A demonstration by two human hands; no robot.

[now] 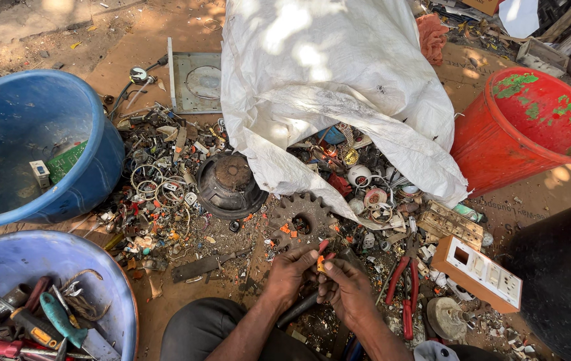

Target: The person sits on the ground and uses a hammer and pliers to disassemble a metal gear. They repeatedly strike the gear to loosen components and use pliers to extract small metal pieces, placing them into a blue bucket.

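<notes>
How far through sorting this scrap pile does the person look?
Early on. Done: a circuit board lies in the blue tub. In hand: both hands, left hand and right hand, pinch a small orange piece. Left: the scrap pile and white sack.

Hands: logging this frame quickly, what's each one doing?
Left hand: closed on a small orange piece.
Right hand: pinching the same piece.

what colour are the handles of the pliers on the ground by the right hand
Red, seen in the head view: the pliers lie just right of the right hand.
</notes>
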